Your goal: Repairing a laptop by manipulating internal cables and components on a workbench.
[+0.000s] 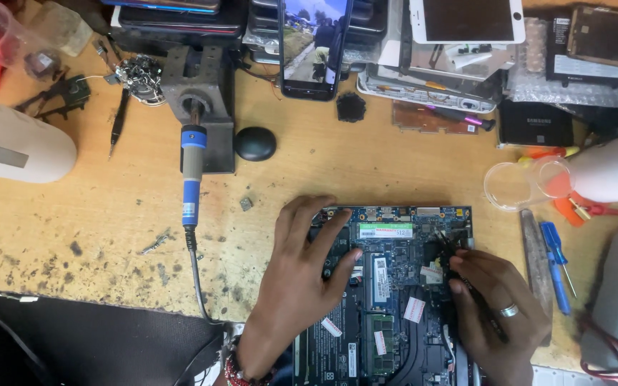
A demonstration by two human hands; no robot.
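Note:
An opened laptop with its blue circuit board (395, 250) exposed lies on the wooden bench at the near edge. My left hand (298, 286) rests flat on the board's left side, fingers spread, pressing it down. My right hand (498, 311), with a ring on one finger, grips a thin dark tool (452, 250) whose tip touches the board near its upper right corner. Memory modules (380, 279) with white stickers sit between the two hands.
A blue-handled soldering iron (192, 171) rests in a metal stand (198, 93), cable trailing toward me. A phone (315, 44) showing video leans at the back among stacked phones and parts. A clear cup (513, 186), a blue screwdriver (556, 261) and a metal file (536, 250) lie at right.

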